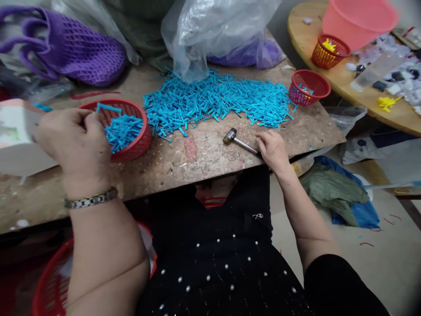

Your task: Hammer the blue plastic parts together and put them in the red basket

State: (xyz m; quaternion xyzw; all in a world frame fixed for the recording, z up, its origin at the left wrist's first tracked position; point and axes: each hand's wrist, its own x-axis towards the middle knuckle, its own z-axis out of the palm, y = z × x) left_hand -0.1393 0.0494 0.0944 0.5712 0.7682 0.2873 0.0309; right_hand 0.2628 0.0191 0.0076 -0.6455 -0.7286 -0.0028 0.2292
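My left hand (74, 136) is closed in a pinch at the left side of a red plastic basket (133, 145). At its fingertips is a blue plastic stick (110, 108), over the basket, which holds many similar blue sticks (123, 131). My right hand (273, 149) rests near the table's front edge with its fingers curled together; what they hold, if anything, is hidden. A small hammer (241, 142) with a metal handle lies just left of it, the handle's end reaching the fingers. Beyond both hands spreads a large pile of blue sticks (210, 98).
A smaller red basket (309, 87) stands at the table's right end. A white box (23, 140) is at left, a purple mesh bag (82, 52) behind it. Clear plastic bags (223, 26) stand behind the pile. A round table (302, 30) holds a pink bucket (360, 22).
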